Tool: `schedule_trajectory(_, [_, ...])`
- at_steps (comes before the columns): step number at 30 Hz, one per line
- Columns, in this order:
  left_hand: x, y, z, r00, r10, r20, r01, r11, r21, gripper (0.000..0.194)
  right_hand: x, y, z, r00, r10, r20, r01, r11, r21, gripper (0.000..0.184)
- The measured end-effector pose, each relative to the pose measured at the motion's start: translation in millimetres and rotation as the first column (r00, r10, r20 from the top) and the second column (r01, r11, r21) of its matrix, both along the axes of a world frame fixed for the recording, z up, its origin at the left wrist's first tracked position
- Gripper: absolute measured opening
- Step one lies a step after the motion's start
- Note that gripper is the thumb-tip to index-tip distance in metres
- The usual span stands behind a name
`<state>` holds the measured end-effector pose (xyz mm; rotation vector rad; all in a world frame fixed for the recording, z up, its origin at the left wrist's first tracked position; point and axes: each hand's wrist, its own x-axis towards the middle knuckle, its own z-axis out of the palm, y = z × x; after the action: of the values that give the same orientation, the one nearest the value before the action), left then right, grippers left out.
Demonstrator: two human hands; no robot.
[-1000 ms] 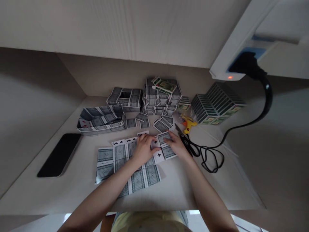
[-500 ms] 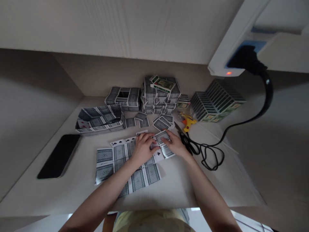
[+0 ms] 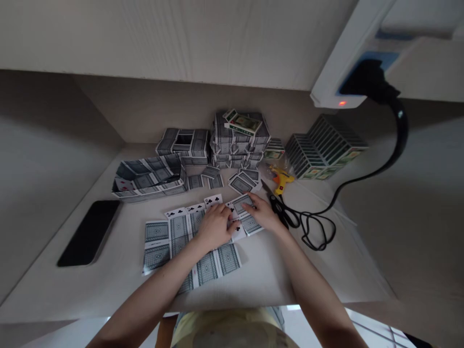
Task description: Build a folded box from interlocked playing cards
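A flat sheet of joined playing cards (image 3: 181, 241), mostly grey backs up with a few club faces along its far edge, lies on the white desk (image 3: 108, 285). My left hand (image 3: 213, 224) rests on the sheet's right part, fingers curled and pressing down. My right hand (image 3: 261, 212) lies beside it on the sheet's right end, fingertips spread flat on a grey-backed card (image 3: 242, 205). Both hands touch the cards and almost meet.
Behind stand card-built boxes (image 3: 148, 178), (image 3: 183, 142) and a taller stack (image 3: 239, 140). Loose cards (image 3: 244, 181), a yellow glue gun (image 3: 281, 180), scissors (image 3: 279, 208) and a black cable (image 3: 319, 227) lie right. Card packs (image 3: 322, 154) stand far right. A black phone (image 3: 89, 232) lies left.
My left hand slid slightly toward me on the sheet, uncovering a six-of-clubs card at the far edge. My right hand stayed on the right-end card. The view shifted a little.
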<state>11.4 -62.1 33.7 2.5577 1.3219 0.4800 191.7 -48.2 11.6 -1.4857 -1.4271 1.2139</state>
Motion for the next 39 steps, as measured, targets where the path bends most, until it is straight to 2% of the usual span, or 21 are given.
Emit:
schedule_trajectory(4, [-0.3, 1.4, -2.1, 1.0, -0.014, -0.009, 0.014, 1.0, -0.003, 0.014, 1.2, 1.0, -4.7, 0.999, 0.012, -0.037, -0.012, 1.0, -0.011, 0.047])
schedule_trajectory(10, [-1.4, 2.2, 0.2, 0.999, -0.037, -0.022, 0.036, 0.999, -0.034, 0.013, 1.7, 2.1, -8.9, 0.999, -0.001, -0.041, 0.002, 1.0, 0.02, 0.044])
schedule_trajectory(17, [-1.3, 2.4, 0.2, 0.999, -0.039, -0.036, 0.038, 0.999, -0.018, 0.013, 2.6, 3.6, -6.0, 0.998, 0.02, -0.059, -0.02, 1.0, 0.012, 0.047])
schedule_trajectory(29, [-1.0, 3.9, -2.2, 0.999, -0.033, -0.038, 0.032, 0.999, -0.008, 0.015, -4.2, -0.6, 0.5, 0.994, 0.028, -0.109, -0.017, 0.994, 0.107, 0.045])
schedule_trajectory(39, [-1.7, 5.9, -5.7, 1.0, -0.002, -0.021, 0.001, 1.0, -0.006, 0.017, -7.5, 2.8, -4.0, 0.999, -0.033, -0.013, 0.034, 0.99, 0.134, 0.045])
